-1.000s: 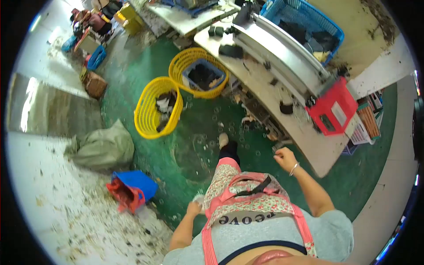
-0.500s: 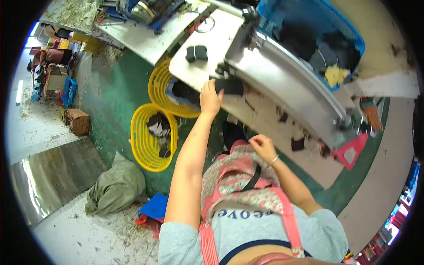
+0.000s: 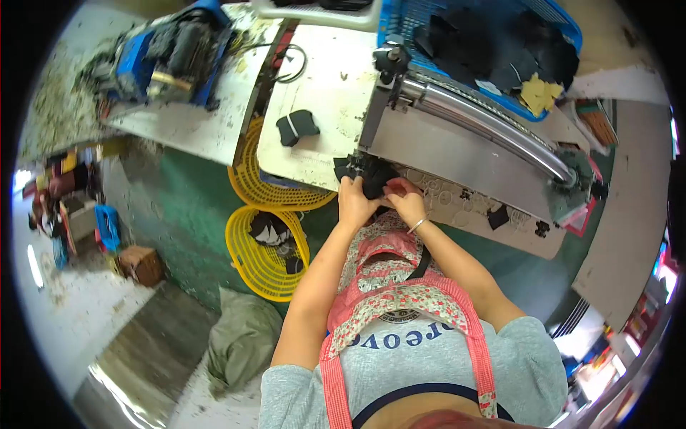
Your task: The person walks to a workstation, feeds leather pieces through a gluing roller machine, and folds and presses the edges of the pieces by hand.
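At the front edge of the white work table, both hands are at a loose stack of black fabric pieces (image 3: 379, 176). My left hand (image 3: 356, 206) is closed on the near left side of the stack. My right hand (image 3: 408, 205) has its fingers curled at the stack's right edge, gripping there; the fingertips are partly hidden. The pieces look fanned and uneven. A tied bundle of black pieces (image 3: 297, 127) with a light band lies farther left on the white table (image 3: 321, 79).
A machine with a long metal roller (image 3: 486, 129) stands to the right. Behind it is a blue basket (image 3: 400, 32) of dark pieces. Two yellow baskets (image 3: 268, 275) stand on the floor at left, near a grey-green sack (image 3: 243, 339). A blue machine (image 3: 168, 64) sits at upper left.
My right hand has risen from near the apron to the black pieces, joining the left. The pieces have been drawn closer and now look fanned. The view has shifted.
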Action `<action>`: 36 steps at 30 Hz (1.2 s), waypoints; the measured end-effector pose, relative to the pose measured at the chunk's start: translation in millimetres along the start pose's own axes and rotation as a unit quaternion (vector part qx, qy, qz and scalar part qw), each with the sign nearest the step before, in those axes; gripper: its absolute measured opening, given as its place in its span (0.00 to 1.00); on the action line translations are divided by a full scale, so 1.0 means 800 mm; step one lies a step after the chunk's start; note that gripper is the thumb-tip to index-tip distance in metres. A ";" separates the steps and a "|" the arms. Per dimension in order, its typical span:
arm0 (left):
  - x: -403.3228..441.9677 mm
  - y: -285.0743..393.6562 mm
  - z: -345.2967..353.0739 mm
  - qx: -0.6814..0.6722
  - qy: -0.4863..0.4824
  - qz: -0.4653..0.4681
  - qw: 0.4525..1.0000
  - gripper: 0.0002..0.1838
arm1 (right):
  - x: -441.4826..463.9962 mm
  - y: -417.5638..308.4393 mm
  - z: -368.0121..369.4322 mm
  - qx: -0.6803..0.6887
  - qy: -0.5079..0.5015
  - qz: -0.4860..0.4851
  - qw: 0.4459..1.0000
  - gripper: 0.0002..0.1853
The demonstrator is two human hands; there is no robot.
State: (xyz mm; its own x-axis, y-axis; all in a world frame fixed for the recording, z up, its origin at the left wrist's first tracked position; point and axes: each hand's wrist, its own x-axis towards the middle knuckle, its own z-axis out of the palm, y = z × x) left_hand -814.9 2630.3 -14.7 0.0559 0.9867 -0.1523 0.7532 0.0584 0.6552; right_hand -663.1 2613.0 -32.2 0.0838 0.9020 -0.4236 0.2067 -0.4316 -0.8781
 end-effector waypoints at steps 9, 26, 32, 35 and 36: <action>0.008 0.029 -0.017 -0.349 -0.265 -0.187 0.879 0.27 | -0.045 -0.034 0.003 0.067 0.126 0.056 0.988 0.17; -0.040 0.130 -0.094 -0.579 -0.270 -0.291 0.712 0.19 | -0.119 -0.175 -0.079 -0.049 0.052 -0.107 0.992 0.16; -0.059 0.151 -0.108 -0.533 -0.178 -0.234 0.794 0.18 | -0.115 -0.162 -0.071 -0.175 0.100 -0.298 0.933 0.10; -0.055 0.149 -0.117 -0.537 -0.193 -0.224 0.790 0.23 | -0.112 -0.161 -0.069 -0.147 0.092 -0.297 0.939 0.06; -0.053 0.151 -0.125 -0.543 -0.196 -0.228 0.784 0.24 | -0.112 -0.161 -0.069 -0.126 0.083 -0.291 0.945 0.05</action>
State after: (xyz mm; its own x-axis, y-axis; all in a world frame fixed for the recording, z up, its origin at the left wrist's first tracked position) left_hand -791.8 2610.5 144.5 0.3007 0.7166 -0.6293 -0.2377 0.6953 0.6782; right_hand -643.3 2588.5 131.1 0.0312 0.9842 0.1743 0.4877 0.1372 -0.8622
